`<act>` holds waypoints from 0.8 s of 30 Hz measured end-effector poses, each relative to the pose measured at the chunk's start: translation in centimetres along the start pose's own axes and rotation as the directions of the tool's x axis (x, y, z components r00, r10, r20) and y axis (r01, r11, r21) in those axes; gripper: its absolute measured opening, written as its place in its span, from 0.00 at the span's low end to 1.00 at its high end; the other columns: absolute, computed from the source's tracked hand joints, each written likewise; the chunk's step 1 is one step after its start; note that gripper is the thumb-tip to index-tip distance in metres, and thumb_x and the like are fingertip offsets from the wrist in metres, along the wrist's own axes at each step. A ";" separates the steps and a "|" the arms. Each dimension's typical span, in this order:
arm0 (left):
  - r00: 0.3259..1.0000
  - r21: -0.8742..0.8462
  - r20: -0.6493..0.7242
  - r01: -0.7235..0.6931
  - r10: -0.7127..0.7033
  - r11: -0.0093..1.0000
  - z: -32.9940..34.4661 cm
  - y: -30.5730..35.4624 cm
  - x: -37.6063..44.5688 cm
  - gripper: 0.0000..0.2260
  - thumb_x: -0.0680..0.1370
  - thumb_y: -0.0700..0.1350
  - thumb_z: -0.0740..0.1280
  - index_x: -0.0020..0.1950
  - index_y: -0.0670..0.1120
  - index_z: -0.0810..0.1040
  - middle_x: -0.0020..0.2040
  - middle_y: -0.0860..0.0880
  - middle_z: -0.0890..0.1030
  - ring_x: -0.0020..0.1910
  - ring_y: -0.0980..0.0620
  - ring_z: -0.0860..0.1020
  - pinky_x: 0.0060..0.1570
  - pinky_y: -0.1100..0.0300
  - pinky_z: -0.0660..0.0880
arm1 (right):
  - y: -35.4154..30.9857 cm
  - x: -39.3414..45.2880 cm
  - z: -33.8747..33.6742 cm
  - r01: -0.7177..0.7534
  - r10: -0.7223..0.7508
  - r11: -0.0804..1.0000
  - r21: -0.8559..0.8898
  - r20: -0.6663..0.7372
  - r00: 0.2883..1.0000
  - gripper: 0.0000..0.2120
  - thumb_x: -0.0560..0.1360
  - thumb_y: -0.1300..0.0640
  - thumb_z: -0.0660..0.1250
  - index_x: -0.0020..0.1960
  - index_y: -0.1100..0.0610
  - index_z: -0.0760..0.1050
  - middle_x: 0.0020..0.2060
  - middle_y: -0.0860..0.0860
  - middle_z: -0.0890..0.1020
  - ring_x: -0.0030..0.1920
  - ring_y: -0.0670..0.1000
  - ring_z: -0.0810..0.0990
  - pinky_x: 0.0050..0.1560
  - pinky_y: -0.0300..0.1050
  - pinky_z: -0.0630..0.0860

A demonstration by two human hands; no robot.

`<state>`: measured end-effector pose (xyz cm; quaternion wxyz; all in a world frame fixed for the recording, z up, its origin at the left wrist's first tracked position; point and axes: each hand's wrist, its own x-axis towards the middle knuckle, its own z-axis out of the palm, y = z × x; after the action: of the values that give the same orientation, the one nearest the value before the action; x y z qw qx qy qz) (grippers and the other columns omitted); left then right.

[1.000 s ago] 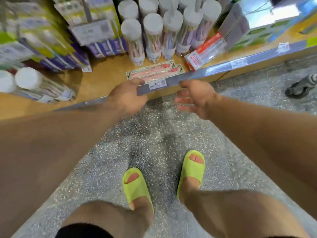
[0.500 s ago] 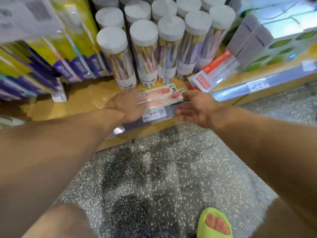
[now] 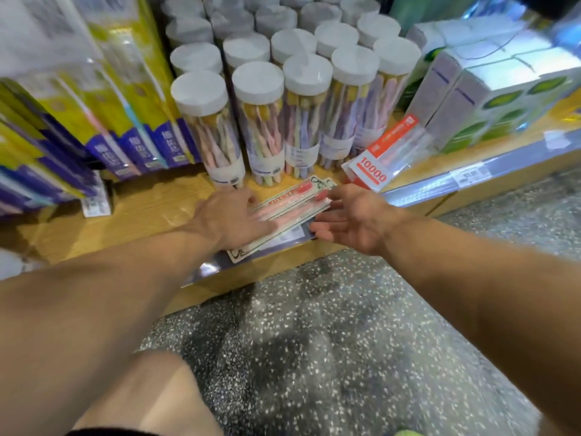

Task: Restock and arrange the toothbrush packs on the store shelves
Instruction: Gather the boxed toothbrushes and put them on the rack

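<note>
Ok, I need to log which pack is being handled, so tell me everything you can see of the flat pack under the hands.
The flat toothbrush pack is a card-backed blister holding pink, red-tipped brushes, with red lettering too blurred to read. It lies flat and skewed at the wooden shelf's front edge, overhanging slightly. The left hand rests on its near-left part; the right hand is open beside its right end.

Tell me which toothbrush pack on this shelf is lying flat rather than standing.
The pink toothbrush pack at the shelf's front edge, under the left hand. The red pack leans; the jars stand upright.
</note>
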<state>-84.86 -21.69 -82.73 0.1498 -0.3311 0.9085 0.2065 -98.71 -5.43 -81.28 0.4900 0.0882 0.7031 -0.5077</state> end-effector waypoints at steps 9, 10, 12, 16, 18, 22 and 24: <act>0.999 -0.156 0.051 -0.008 0.016 0.988 1.6 2.5 -0.7 0.23 0.67 0.57 0.81 0.55 0.51 0.77 0.52 0.48 0.82 0.46 0.47 0.82 0.38 0.57 0.77 | 0.7 -1.6 1.3 -0.100 0.094 0.994 0.050 0.096 0.991 0.09 0.83 0.55 0.62 0.50 0.62 0.70 0.53 0.62 0.78 0.48 0.61 0.81 0.41 0.51 0.81; 0.999 -0.115 0.033 -0.019 0.023 0.993 1.8 2.7 -0.7 0.23 0.68 0.56 0.79 0.56 0.51 0.76 0.55 0.47 0.80 0.50 0.45 0.80 0.42 0.56 0.75 | 0.9 -1.7 1.4 -0.101 0.099 0.995 0.022 0.078 0.992 0.09 0.83 0.55 0.62 0.53 0.62 0.71 0.54 0.62 0.79 0.47 0.61 0.81 0.41 0.51 0.81; 0.999 -0.024 0.009 -0.032 0.032 0.999 2.1 3.2 -1.2 0.23 0.71 0.55 0.75 0.61 0.49 0.73 0.60 0.46 0.77 0.57 0.43 0.77 0.50 0.53 0.74 | 1.2 -1.8 1.6 -0.106 0.107 0.994 -0.018 0.030 0.994 0.12 0.83 0.53 0.63 0.60 0.61 0.70 0.58 0.61 0.81 0.45 0.58 0.81 0.42 0.50 0.81; 0.999 0.116 0.036 -0.035 0.031 0.993 2.8 4.4 -2.5 0.29 0.75 0.64 0.64 0.69 0.48 0.68 0.68 0.46 0.74 0.67 0.41 0.72 0.64 0.45 0.72 | 1.9 -1.5 2.3 -0.091 0.090 0.992 0.091 0.009 0.996 0.18 0.80 0.51 0.68 0.61 0.63 0.73 0.52 0.60 0.82 0.35 0.53 0.79 0.38 0.45 0.79; 0.998 0.157 0.064 -0.038 0.029 0.987 3.1 4.5 -2.9 0.33 0.76 0.68 0.57 0.75 0.50 0.64 0.72 0.46 0.70 0.71 0.41 0.68 0.67 0.43 0.67 | 2.5 -0.6 3.0 -0.064 0.072 0.984 0.165 -0.043 0.996 0.19 0.77 0.54 0.72 0.63 0.62 0.75 0.55 0.60 0.83 0.38 0.53 0.83 0.43 0.44 0.84; 0.996 0.071 0.074 -0.058 0.053 0.996 3.3 4.4 -3.5 0.30 0.82 0.63 0.53 0.81 0.53 0.53 0.77 0.46 0.64 0.74 0.42 0.62 0.71 0.42 0.61 | 3.3 0.1 3.5 -0.041 0.064 0.963 0.267 -0.078 0.995 0.19 0.77 0.56 0.73 0.65 0.61 0.75 0.56 0.51 0.85 0.48 0.49 0.86 0.55 0.47 0.84; 0.995 0.043 0.073 -0.070 0.066 0.997 3.5 4.2 -3.8 0.28 0.84 0.59 0.49 0.83 0.55 0.49 0.78 0.47 0.61 0.75 0.43 0.61 0.72 0.43 0.59 | 3.1 0.0 3.5 -0.057 0.074 0.948 0.314 -0.043 0.996 0.18 0.78 0.57 0.72 0.65 0.60 0.75 0.57 0.53 0.84 0.53 0.53 0.85 0.45 0.44 0.86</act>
<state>-84.39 -15.05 -83.01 0.1825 -0.2889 0.9177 0.2024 -94.68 -6.73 -83.24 0.4673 0.2018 0.6234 -0.5935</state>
